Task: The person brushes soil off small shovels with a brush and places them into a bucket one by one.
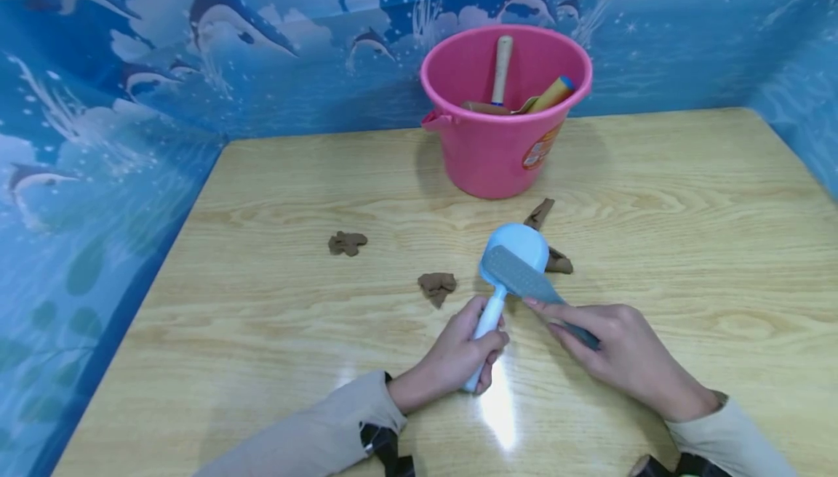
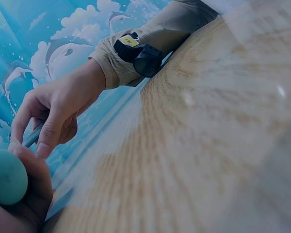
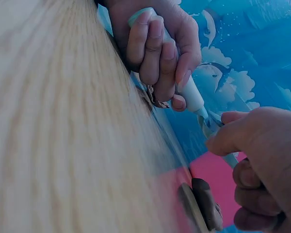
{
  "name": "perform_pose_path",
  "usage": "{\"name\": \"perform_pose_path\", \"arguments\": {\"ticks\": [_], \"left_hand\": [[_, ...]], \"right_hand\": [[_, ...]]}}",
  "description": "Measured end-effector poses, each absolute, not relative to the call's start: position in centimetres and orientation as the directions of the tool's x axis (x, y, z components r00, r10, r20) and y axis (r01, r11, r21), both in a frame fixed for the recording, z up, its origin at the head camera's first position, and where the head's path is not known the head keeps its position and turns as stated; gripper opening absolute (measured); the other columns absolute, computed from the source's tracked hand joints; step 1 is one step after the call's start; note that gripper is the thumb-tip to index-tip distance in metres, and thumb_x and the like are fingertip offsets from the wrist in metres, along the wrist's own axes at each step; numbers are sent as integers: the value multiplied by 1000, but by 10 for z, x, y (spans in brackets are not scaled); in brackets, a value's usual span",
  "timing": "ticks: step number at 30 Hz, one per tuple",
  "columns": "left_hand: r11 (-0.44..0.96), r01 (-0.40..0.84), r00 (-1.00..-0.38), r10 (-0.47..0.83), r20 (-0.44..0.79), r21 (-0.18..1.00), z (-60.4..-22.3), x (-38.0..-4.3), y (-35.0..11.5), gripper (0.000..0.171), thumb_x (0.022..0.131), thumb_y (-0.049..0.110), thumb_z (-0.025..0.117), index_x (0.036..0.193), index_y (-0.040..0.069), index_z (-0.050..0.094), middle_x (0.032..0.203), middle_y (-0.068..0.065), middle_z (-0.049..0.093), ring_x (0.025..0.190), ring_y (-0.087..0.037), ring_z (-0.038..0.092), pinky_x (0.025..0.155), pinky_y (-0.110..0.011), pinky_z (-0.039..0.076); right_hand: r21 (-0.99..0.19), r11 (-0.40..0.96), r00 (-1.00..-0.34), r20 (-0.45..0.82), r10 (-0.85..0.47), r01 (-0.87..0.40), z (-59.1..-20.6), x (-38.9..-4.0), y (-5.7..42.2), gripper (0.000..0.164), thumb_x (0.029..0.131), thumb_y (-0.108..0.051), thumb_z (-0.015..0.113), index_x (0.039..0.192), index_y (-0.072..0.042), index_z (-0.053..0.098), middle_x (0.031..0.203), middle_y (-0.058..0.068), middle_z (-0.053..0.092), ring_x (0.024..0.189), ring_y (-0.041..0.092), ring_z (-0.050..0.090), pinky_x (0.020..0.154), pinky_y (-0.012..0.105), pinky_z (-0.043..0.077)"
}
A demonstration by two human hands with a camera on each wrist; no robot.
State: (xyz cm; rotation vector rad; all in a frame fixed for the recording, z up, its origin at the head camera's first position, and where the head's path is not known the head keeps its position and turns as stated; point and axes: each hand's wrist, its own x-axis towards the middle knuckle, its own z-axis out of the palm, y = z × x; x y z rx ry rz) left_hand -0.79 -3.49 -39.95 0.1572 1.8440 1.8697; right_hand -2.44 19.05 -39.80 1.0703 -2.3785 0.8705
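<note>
In the head view my left hand (image 1: 460,350) grips the handle of a light blue round-headed scoop (image 1: 513,238), its head pointing away from me. My right hand (image 1: 622,346) pinches a flat grey-blue blade-like tool (image 1: 524,275) with a rounded end. That blade lies across the scoop's head; whether it presses on it I cannot tell. The green-blue handle end (image 2: 7,177) pokes out of the left fist in the left wrist view. Brown clay-like pieces (image 1: 559,261) lie just right of the scoop, partly hidden by it. In the right wrist view, both hands are close together.
A pink bucket (image 1: 487,161) stands at the back, holding a white-handled tool (image 1: 502,70) and a yellow one with a blue end (image 1: 553,94). Two more brown lumps (image 1: 348,243) lie to the left on the wooden table (image 1: 262,331). Dolphin-print sheeting (image 1: 314,48) surrounds the table.
</note>
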Motion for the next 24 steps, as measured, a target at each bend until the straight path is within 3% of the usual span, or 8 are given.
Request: {"name": "perform_pose_path", "arguments": {"ticks": [3, 9, 15, 21, 24], "left_hand": [[54, -265, -865, 429, -262, 963, -400, -8, -36, 19, 90, 7, 52, 106, 2, 45, 60, -3, 46, 35, -12, 43, 31, -25, 42], [65, -247, -862, 442, -249, 967, -401, -8, -36, 16, 90, 8, 52, 104, 3, 46, 61, -2, 47, 38, -11, 44, 33, -23, 43], [71, -251, -861, 440, -256, 965, -401, -8, -36, 18, 89, 8, 52, 105, 2, 46, 61, -2, 47, 38, -11, 44, 33, -24, 44], [83, -239, -854, 456, -250, 968, -400, -8, -37, 18, 90, 7, 52, 106, 0, 46, 61, -3, 47, 38, -11, 44, 33, -24, 44], [94, -221, -847, 475, -239, 971, -399, -8, -36, 17, 91, 6, 52, 105, 0, 46, 61, -3, 47, 37, -12, 44, 32, -24, 43]], "right_hand": [[-412, 482, -631, 575, -521, -773, -398, -23, 189, 32, 86, -10, 69, 116, -18, 71, 88, 3, 74, 59, -8, 42, 50, 9, 40], [-511, 415, -656, 528, -539, -752, -397, -19, 185, 50, 76, 6, 64, 120, -18, 68, 74, -7, 60, 55, -12, 23, 46, 3, 30], [-494, 472, -683, 508, -525, -730, -399, -18, 184, 57, 73, 10, 66, 121, -20, 68, 67, -10, 52, 54, -12, 20, 43, 3, 25], [-477, 461, -663, 534, -524, -748, -402, -19, 183, 57, 72, 10, 67, 121, -19, 68, 68, -10, 53, 54, -13, 20, 43, 2, 24], [-479, 451, -657, 532, -534, -753, -401, -18, 182, 55, 74, 7, 65, 122, -19, 67, 64, -12, 47, 55, -12, 20, 44, 2, 25]]}}
